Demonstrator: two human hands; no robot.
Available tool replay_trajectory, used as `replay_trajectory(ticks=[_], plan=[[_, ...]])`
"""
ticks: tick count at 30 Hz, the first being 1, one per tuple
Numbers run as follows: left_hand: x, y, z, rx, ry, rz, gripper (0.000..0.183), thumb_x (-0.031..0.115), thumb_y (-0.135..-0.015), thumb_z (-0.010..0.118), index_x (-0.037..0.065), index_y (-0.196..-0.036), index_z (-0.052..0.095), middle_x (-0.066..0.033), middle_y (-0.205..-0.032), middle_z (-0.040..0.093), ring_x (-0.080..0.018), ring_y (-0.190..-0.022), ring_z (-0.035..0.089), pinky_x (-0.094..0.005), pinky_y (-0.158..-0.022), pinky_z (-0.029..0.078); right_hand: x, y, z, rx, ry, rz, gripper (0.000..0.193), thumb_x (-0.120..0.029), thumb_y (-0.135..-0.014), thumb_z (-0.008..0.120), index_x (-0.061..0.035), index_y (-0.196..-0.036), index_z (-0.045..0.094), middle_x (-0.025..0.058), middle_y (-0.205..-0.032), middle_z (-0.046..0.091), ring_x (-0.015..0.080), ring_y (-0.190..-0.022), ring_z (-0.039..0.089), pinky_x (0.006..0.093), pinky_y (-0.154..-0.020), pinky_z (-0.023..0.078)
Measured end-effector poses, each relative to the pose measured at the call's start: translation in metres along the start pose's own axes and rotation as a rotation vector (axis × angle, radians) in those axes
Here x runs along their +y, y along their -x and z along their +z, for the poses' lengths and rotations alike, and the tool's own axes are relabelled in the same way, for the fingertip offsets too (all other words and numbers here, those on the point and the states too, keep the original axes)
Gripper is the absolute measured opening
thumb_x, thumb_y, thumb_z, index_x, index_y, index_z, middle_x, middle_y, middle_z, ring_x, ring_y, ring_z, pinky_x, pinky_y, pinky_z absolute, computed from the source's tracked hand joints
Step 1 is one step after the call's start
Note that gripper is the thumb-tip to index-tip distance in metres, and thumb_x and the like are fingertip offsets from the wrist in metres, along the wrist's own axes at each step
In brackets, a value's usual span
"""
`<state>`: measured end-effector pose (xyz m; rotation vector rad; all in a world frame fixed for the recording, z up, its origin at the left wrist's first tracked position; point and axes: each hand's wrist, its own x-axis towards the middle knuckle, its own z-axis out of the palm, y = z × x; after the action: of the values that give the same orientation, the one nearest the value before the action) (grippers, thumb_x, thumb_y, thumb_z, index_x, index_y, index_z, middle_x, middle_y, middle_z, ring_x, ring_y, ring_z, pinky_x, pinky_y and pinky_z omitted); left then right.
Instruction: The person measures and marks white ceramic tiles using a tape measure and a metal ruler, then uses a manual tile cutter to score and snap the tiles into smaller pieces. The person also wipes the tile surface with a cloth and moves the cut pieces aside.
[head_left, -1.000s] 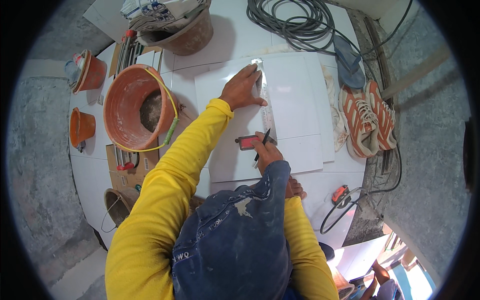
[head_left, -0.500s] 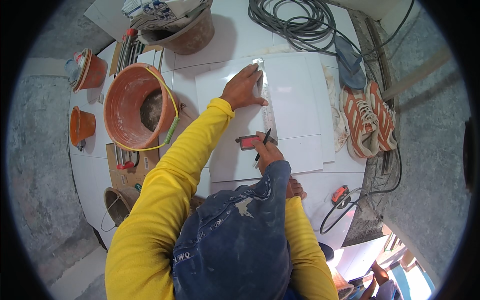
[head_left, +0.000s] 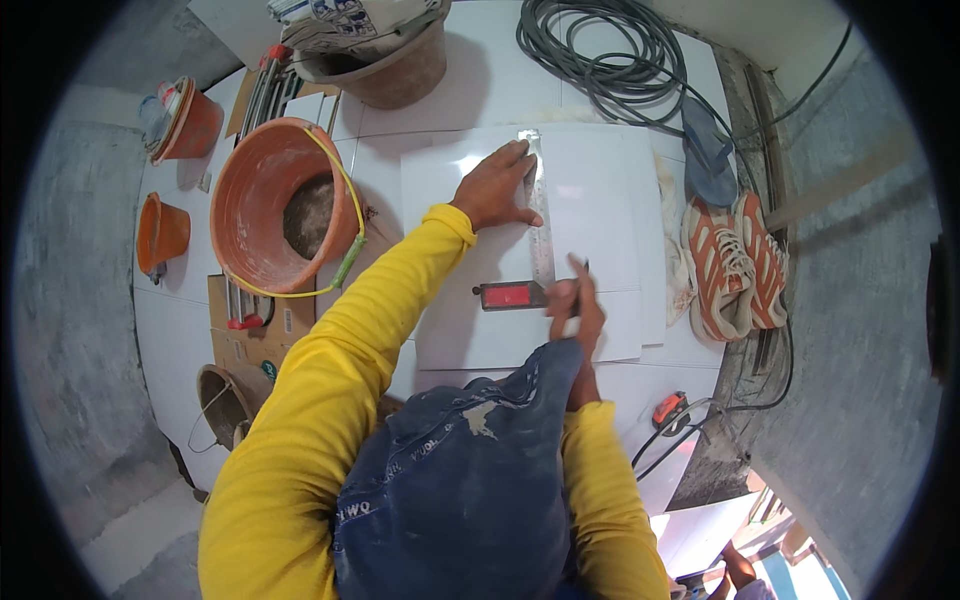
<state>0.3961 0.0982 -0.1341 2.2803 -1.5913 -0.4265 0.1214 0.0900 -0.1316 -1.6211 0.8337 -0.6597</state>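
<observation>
Shifted rightward since the earlier head frame, the blurred right hand [head_left: 585,312] sits just beside the metal square's [head_left: 541,250] red-and-black handle [head_left: 508,296], a pen [head_left: 571,326] among its fingers; how firmly cannot be told. Thumb and fingers spread, the left hand [head_left: 497,188] rests at the square's blade, which runs from near the white tile's [head_left: 455,335] far edge toward its near edge.

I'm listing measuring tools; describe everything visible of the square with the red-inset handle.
The square is L-shaped: a long, silver, metallic-looking blade and a short, dark handle with a red inset. It lies on a glossy white tile, blade pointing away from the person, handle reaching left from its near end. The left hand rests along the blade's left edge, its thumb over it. Whether the blurred right hand touches the handle's right end is unclear.
</observation>
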Motion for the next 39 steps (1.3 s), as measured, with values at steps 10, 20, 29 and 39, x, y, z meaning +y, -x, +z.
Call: replay_trajectory(ticks=[10,20,29,39], plan=[[0.002,-0.003,0.008,0.062,0.026,0.036,0.106,0.045,-0.067,0.098,-0.001,-0.152,0.052,-0.0236,-0.166,0.042,-0.0406,-0.155,0.039,-0.0460,-0.127,0.037,-0.014,-0.176,0.029,0.111,-0.181,0.087,0.025,-0.026,-0.105,0.071,-0.0030,-0.113,0.077,0.0033,-0.095,0.074,0.0120,-0.084,0.065,0.0278,-0.077,0.052],[0.002,-0.002,0.008,0.079,0.059,0.043,0.105,0.043,-0.068,0.098,-0.002,-0.151,0.052,-0.0238,-0.164,0.042,-0.0424,-0.155,0.038,-0.0474,-0.126,0.037,0.007,-0.206,0.046,-0.016,-0.038,0.135,0.033,-0.026,-0.105,0.066,-0.0063,-0.129,0.077,0.0139,-0.112,0.080,0.0209,-0.097,0.075,0.0334,-0.090,0.057],[-0.002,-0.001,0.010,0.093,0.046,0.063,0.105,0.044,-0.068,0.097,-0.003,-0.151,0.052,-0.0233,-0.164,0.042,-0.0428,-0.155,0.038,-0.0481,-0.126,0.037,0.004,-0.213,0.049,-0.069,0.057,0.095,0.037,-0.028,-0.105,0.068,-0.0048,-0.133,0.075,0.0085,-0.107,0.077,0.0158,-0.089,0.068,0.0299,-0.085,0.056],[0.002,-0.004,0.009,0.089,0.040,0.063,0.106,0.045,-0.068,0.097,-0.003,-0.151,0.052,-0.0250,-0.164,0.042,-0.0424,-0.155,0.037,-0.0473,-0.127,0.036,0.008,-0.208,0.038,-0.124,0.066,0.088,0.038,-0.029,-0.106,0.068,-0.0033,-0.133,0.074,0.0064,-0.100,0.075,0.0121,-0.080,0.063,0.0277,-0.075,0.053]])
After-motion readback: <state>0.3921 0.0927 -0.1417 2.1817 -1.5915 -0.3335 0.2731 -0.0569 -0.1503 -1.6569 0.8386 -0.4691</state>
